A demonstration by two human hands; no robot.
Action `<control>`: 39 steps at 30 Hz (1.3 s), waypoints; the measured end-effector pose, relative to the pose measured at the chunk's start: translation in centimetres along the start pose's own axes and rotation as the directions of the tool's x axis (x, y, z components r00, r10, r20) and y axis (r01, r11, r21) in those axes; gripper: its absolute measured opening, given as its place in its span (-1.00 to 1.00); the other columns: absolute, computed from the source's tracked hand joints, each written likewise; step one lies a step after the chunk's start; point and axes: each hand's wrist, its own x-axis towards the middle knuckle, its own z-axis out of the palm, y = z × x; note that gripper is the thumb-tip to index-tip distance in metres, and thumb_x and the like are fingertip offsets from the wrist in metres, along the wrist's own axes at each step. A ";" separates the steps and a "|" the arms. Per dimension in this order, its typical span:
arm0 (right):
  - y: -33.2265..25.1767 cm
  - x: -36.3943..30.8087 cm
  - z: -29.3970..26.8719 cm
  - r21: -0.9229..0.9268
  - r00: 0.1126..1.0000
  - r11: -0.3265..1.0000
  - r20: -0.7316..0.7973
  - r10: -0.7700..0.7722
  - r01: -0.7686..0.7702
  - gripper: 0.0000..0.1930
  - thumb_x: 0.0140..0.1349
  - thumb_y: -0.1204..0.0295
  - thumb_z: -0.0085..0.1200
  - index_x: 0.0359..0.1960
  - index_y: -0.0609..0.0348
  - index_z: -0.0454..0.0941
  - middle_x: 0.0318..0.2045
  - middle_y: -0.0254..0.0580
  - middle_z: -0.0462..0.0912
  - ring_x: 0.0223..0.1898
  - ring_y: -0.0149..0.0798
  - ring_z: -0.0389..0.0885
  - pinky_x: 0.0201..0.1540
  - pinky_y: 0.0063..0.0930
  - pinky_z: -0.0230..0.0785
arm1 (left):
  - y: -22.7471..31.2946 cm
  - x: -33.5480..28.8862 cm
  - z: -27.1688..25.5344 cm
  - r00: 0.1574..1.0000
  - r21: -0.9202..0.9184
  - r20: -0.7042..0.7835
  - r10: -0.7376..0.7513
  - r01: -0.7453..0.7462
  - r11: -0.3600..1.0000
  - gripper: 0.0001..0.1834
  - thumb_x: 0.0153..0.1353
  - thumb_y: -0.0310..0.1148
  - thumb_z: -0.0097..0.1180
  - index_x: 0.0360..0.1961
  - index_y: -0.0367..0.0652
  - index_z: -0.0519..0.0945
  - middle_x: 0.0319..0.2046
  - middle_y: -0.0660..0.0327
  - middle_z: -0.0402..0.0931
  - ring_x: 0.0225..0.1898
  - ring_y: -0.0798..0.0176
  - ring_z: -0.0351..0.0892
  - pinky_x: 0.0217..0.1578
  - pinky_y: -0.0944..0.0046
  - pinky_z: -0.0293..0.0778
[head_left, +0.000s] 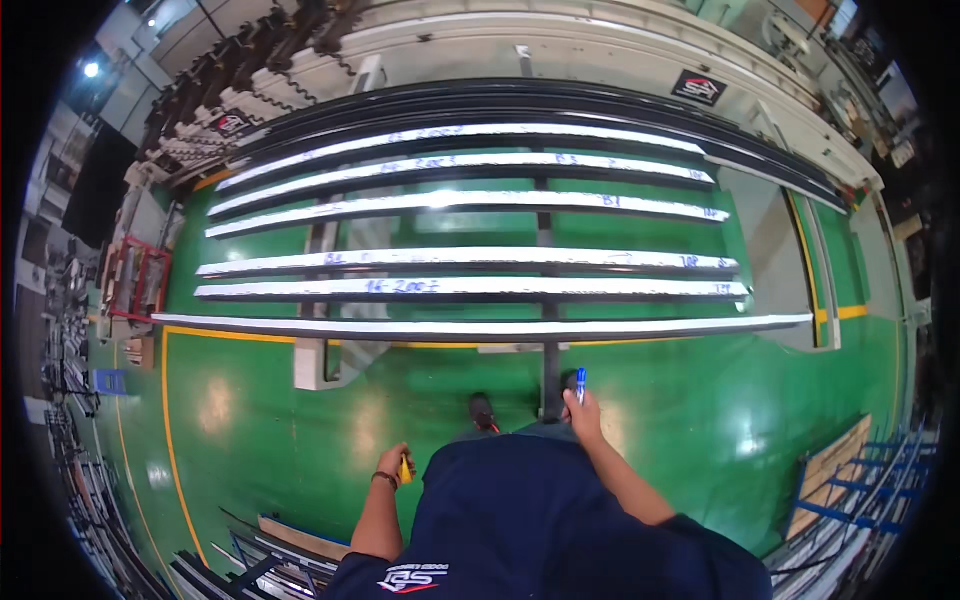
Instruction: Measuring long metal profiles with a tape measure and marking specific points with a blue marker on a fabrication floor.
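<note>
My right hand [582, 412] is closed round a blue marker pen [581, 384] that points up, near the front edge of the rack. Lower down at my left side, my left hand [395, 461] grips a small yellow object [406, 470], too small to name for sure. Ahead of both hands and apart from them lie several long profiles with white top faces and dark edges. The nearest long profile [480, 328] is the longest and shows no writing. Behind it, another white profile [560, 288] carries blue handwriting, as do those farther back.
Dark support bars [552, 375] run under the profiles, one reaching toward my feet. Black profiles [480, 100] lie at the back, before a large pale machine [640, 50]. A blue rack [870, 485] stands at right. Yellow lines [172, 440] mark the green floor.
</note>
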 end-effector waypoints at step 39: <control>-4.4 5.4 -1.0 0.032 0.995 0.995 -0.024 -0.094 0.094 -0.69 0.33 0.17 0.23 -0.37 0.12 0.46 -0.62 -0.38 0.53 -0.59 -0.52 0.48 -0.51 -0.51 0.32 | -1.8 -11.3 2.0 0.998 0.785 0.067 0.003 -0.054 0.617 -0.52 0.28 -0.21 0.20 0.17 -0.18 0.47 -0.30 0.06 0.68 -0.39 0.15 0.71 -0.37 0.09 0.63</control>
